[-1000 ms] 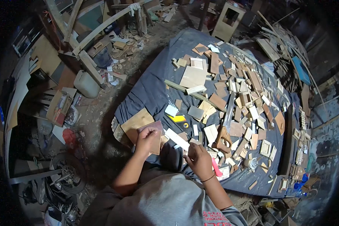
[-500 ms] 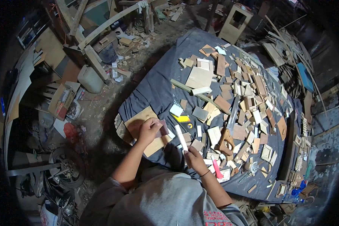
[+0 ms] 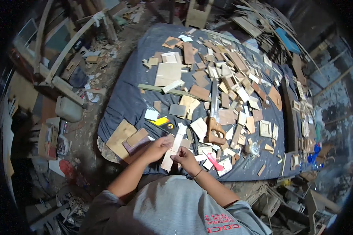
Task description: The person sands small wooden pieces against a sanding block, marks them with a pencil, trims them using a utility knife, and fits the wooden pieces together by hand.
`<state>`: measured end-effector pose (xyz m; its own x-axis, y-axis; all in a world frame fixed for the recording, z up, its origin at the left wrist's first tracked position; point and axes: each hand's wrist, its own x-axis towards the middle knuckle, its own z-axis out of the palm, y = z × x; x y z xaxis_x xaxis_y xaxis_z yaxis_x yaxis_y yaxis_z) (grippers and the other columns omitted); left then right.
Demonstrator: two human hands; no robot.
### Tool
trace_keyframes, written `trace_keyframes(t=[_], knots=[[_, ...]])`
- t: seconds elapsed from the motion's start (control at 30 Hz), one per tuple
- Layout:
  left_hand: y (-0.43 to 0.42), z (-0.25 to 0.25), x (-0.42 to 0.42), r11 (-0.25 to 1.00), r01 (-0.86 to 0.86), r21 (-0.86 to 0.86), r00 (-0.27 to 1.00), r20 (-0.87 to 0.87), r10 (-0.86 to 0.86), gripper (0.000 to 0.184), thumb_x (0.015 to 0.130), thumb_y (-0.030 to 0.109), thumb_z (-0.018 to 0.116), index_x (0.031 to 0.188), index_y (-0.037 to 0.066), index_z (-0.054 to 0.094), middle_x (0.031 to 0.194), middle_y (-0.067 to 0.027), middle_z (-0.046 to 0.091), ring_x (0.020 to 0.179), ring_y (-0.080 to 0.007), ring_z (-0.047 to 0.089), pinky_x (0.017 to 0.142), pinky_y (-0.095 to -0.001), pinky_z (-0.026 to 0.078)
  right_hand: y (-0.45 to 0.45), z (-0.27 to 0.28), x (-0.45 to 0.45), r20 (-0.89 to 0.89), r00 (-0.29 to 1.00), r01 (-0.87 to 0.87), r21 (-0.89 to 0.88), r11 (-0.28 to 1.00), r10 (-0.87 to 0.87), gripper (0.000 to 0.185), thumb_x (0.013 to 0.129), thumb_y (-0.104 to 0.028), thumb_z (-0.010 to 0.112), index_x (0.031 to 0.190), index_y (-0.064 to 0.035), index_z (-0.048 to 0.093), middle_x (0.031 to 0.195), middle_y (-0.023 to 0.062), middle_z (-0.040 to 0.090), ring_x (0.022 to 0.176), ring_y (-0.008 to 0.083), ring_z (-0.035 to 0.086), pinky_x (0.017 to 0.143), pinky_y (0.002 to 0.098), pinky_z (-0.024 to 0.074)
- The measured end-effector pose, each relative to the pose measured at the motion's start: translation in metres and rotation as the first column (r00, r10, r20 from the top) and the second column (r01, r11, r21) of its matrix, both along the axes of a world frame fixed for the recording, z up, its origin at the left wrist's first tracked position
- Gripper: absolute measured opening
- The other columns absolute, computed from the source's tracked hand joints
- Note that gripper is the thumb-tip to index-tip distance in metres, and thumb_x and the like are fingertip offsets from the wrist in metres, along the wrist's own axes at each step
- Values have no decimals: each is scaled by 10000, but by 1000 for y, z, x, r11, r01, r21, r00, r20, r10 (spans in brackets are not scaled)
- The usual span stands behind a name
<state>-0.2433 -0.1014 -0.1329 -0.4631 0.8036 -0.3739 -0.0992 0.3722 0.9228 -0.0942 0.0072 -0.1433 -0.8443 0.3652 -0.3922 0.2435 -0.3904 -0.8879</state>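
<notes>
A pale wooden strip [image 3: 179, 138] slants between my two hands in front of my body. My left hand [image 3: 160, 149] pinches it from the left side, near its middle. Lower down, my right hand [image 3: 185, 159] grips it from the right, thumb on its face. To the left of my left hand lies a square plywood board [image 3: 120, 137]. On that board rest a flat purple-brown piece [image 3: 136, 148] and a tan rectangular piece [image 3: 137, 137]. Just beyond the strip is a flat yellow-and-black item [image 3: 159, 121].
A dark cloth [image 3: 125, 94] covers the work surface, strewn with many wood offcuts. A handsaw [image 3: 215, 131] with a wooden handle lies among them. Close to my right hand is a pink-red handled tool [image 3: 214, 160]. A plastic jug [image 3: 68, 108] stands on the floor at left.
My left hand has left the purple-brown piece on the board and moved right onto the strip. My right hand has shifted slightly left with the strip. The view has turned right.
</notes>
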Motion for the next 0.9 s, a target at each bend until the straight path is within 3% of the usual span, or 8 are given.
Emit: trace_keyframes(t=[0.17,0.27,0.33,0.4,0.5,0.67,0.77,0.9], knots=[[19,-20,17,996,82,26,997,-2,-82,298,892,121,618,1142,-29,554,981,-82,657,855,-139,612,750,-301,503,2,-1,10,-4,999,-43,135,990,44,143,860,-106,659,929,-18,569,729,3,567,672,106,536,621,261,444],[19,-11,15,993,93,-72,965,-239,-108,313,852,133,633,1124,-6,561,924,-136,672,835,-217,650,732,-360,505,10,-3,26,-40,996,-71,155,985,78,174,860,-118,632,989,-4,605,774,56,600,741,161,580,688,303,474],[14,26,10,980,0,-198,848,-520,-105,318,803,200,618,1071,32,577,896,-228,645,832,-382,646,738,-452,498,31,-5,49,91,985,-14,893,450,-150,223,805,-118,643,999,-13,613,896,140,624,855,295,596,766,409,483],[-1,27,4,966,-67,-248,874,-482,-64,378,804,311,653,1042,28,574,923,-240,646,874,-423,622,763,-501,479,50,-10,76,143,929,-102,986,134,-341,277,758,-141,657,1011,-34,617,1005,177,606,927,398,558,797,487,465],[-34,27,-9,927,-264,-266,742,-670,19,640,670,497,777,1037,21,557,973,-237,619,927,-427,594,777,-493,477,66,-30,115,335,827,-281,942,184,-451,307,739,-166,672,1026,-69,621,1009,163,589,930,385,551,787,473,469],[-81,-2,-37,838,-433,-332,572,-820,-29,851,598,363,852,1278,70,432,1233,-180,483,1017,-375,580,822,-463,504,76,-43,137,384,849,-253,898,359,-363,236,748,-105,667,977,-53,645,996,182,592,895,383,585,771,448,489],[-86,-14,-57,752,-295,-589,674,-686,-273,894,589,338,837,1334,81,412,1259,-149,485,1090,-352,567,862,-449,497,79,-38,134,399,840,-248,885,393,-368,252,730,-100,700,964,-26,644,952,176,603,884,389,594,783,430,498],[-75,1,-69,787,-175,-591,682,-649,-336,892,618,298,806,1374,70,389,1320,-148,465,1078,-338,584,861,-434,501,82,-37,137,401,849,-259,883,391,-343,222,743,-120,689,938,-29,636,935,188,596,868,393,589,766,456,489]])
